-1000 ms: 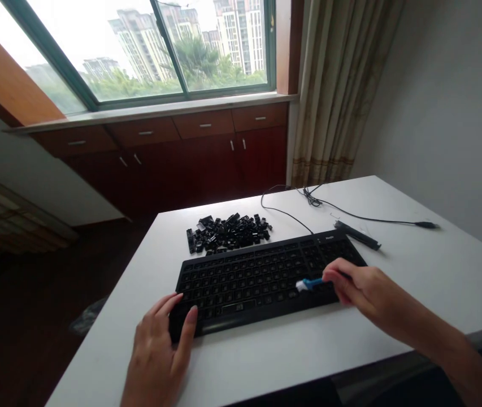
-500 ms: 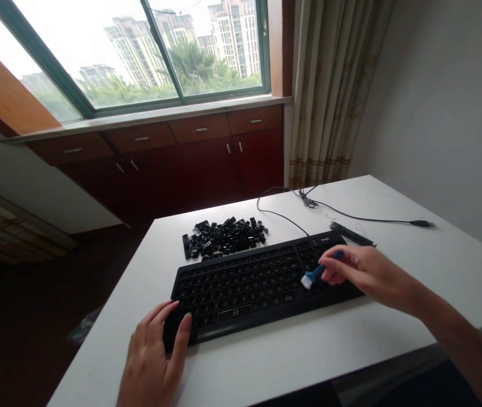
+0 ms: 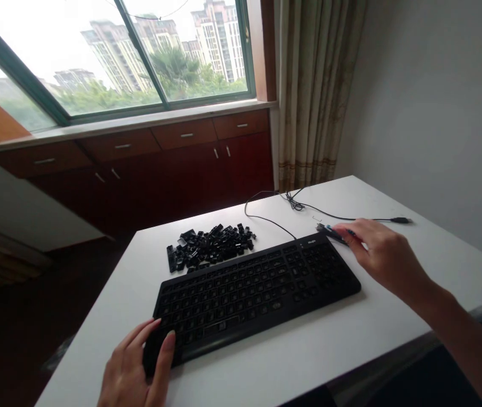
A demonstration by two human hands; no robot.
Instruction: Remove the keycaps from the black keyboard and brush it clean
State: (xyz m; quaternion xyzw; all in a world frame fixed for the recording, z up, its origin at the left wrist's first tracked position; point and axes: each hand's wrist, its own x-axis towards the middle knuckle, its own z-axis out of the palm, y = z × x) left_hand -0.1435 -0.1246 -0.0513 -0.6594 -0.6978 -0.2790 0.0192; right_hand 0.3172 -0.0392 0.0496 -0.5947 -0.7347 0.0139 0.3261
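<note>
Keyboard (image 3: 257, 297) pinned under my left hand (image 3: 134, 364), fingers flat; right hand (image 3: 378, 251) pinching the brush (image 3: 352, 232), might snag the cable (image 3: 342, 218).

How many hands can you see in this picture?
2. The left hand rests on the left end of the black keyboard; the right hand is at the dark bar-shaped object beyond the keyboard's far right corner. No others show.

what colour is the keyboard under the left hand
The keyboard is black, best seen in the head view.
</note>
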